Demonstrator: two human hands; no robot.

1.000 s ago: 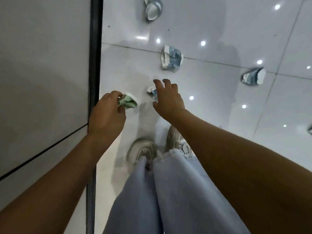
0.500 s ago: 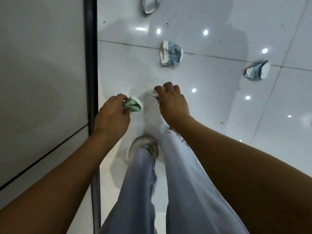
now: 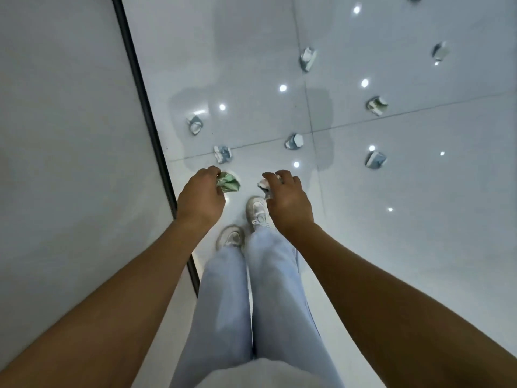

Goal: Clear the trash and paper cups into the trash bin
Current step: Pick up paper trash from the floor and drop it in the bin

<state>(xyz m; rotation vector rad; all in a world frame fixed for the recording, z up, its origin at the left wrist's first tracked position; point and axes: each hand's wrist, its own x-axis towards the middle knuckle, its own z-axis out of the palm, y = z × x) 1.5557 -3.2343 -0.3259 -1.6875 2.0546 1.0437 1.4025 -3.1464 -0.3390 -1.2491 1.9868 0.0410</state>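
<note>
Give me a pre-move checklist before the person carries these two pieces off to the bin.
1. Left hand grips the green crumpled cup: ok.
2. Right hand grips the white crumpled piece: ok, though mostly hidden by the fingers.
3. Trash bin in view: not ok, none visible.
4. Floor cleared: not ok; the nearest crushed cup lies just ahead and several more farther off.
5. Room in either hand for another piece: cannot tell.
6. Footing: ok, both shoes on bare tile.

No text, label, brand or number can be read; the print on the crumpled cups (image 3: 223,154) is blurred.
</note>
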